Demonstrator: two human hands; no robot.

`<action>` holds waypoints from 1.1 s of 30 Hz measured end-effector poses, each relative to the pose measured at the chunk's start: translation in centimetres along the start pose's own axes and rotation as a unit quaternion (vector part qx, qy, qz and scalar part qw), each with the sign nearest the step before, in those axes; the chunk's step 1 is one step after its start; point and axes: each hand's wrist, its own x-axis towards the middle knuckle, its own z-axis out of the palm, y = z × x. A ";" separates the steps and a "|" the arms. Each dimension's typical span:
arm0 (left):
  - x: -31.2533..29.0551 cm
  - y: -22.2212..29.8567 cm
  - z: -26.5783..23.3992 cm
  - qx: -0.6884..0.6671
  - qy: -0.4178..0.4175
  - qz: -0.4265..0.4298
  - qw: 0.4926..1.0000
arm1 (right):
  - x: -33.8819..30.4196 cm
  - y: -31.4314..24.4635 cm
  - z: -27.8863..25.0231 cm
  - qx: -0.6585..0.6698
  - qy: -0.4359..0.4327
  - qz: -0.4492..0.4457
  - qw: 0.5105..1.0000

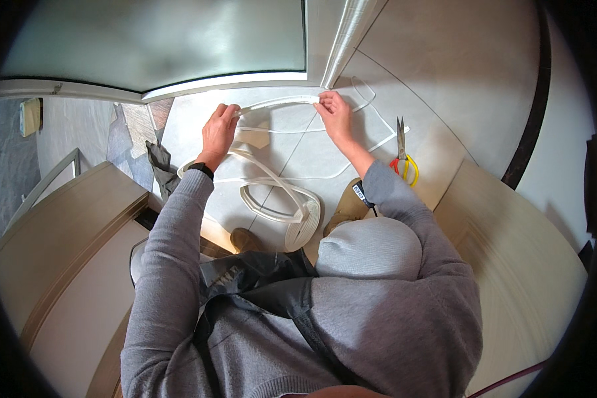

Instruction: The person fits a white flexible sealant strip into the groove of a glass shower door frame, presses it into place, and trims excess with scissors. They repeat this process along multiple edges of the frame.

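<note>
We grip a white strip (278, 101) stretched between our left hand (219, 131) and right hand (335, 114), above the tiled floor (438, 79). Its coil (282, 202) lies below; scissors (402, 154) rest nearby to the right.

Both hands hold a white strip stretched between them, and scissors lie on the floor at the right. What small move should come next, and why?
Probably the right hand should let go and reach for the scissors: the white strip is held taut between both hands, the left hand can keep its end, and the scissors lie on the floor close beside the right forearm.
</note>
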 end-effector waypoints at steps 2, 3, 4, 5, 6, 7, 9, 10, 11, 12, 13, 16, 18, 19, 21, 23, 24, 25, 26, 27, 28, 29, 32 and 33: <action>0.6 -0.1 0.9 -0.009 0.005 -0.008 1.000 | 0.8 0.8 0.2 -0.023 0.005 0.048 0.999; 0.9 -0.1 1.4 -0.013 0.008 -0.017 1.000 | 1.1 1.0 0.2 0.004 0.011 0.037 0.999; 1.1 -0.1 1.8 -0.018 0.011 -0.025 0.999 | 1.3 1.2 0.4 0.021 0.023 0.055 0.998; 1.3 -0.1 2.2 -0.021 0.013 -0.024 0.999 | 1.4 1.4 0.5 0.032 0.040 0.091 0.994; 1.4 -0.1 2.5 -0.024 0.017 -0.023 0.999 | 1.4 1.5 0.5 0.050 0.041 0.077 0.995; 1.6 -0.1 2.6 -0.025 0.017 -0.023 0.999 | 1.5 1.5 0.6 0.061 0.046 0.080 0.994; 1.8 -0.3 2.8 -0.020 0.018 -0.030 0.999 | 1.5 1.4 0.6 0.058 0.047 0.098 0.992; 1.9 -0.3 2.8 -0.015 0.015 -0.037 0.999 | 1.5 1.3 0.5 0.043 0.043 0.115 0.992; 2.0 -0.4 2.8 -0.018 0.014 -0.032 0.999 | 1.5 1.2 0.5 0.028 0.045 0.133 0.990; 2.2 -0.4 2.7 -0.019 0.013 -0.029 0.999 | 1.5 1.1 0.5 0.038 0.042 0.138 0.989; 2.3 -0.5 2.7 -0.016 0.013 -0.026 0.999 | 1.5 1.0 0.5 0.049 0.045 0.146 0.987; 2.6 -0.4 2.4 -0.018 0.015 -0.017 1.000 | 1.4 0.7 0.6 0.068 0.058 0.154 0.984; 2.8 -0.5 2.1 -0.025 0.011 -0.013 1.000 | 1.5 0.5 0.7 0.064 0.062 0.156 0.984; 2.8 -0.5 2.0 -0.026 0.009 -0.011 1.000 | 1.5 0.5 0.8 0.056 0.061 0.158 0.984; 2.9 -0.6 1.7 -0.032 0.011 -0.009 0.999 | 1.7 0.4 0.8 0.029 0.064 0.144 0.987; 2.9 -0.6 1.7 -0.035 0.013 -0.009 0.999 | 1.9 0.5 0.8 -0.002 0.070 0.113 0.991; 2.9 -0.6 1.7 -0.037 0.013 -0.011 0.999 | 2.0 0.5 0.8 -0.020 0.074 0.111 0.991; 2.9 -0.6 1.7 -0.038 0.014 -0.012 0.999 | 2.1 0.5 0.8 -0.033 0.074 0.107 0.991; 2.9 -0.6 1.8 -0.041 0.014 -0.012 0.999 | 2.2 0.6 0.8 -0.046 0.074 0.103 0.991; 2.8 -0.6 1.9 -0.044 0.014 -0.012 0.999 | 2.3 0.6 0.9 -0.034 0.075 0.105 0.991; 2.8 -0.6 2.0 -0.046 0.016 -0.010 0.999 | 2.3 0.7 0.9 -0.022 0.075 0.107 0.991; 2.8 -0.7 2.1 -0.044 0.016 -0.009 0.999 | 2.3 0.7 0.9 -0.010 0.076 0.109 0.991; 3.0 -0.9 2.4 -0.037 0.021 -0.005 0.999 | 2.2 0.6 0.8 0.011 0.080 0.110 0.991; 3.1 -1.0 2.5 -0.037 0.022 -0.007 0.999 | 2.1 0.5 0.7 0.002 0.080 0.110 0.991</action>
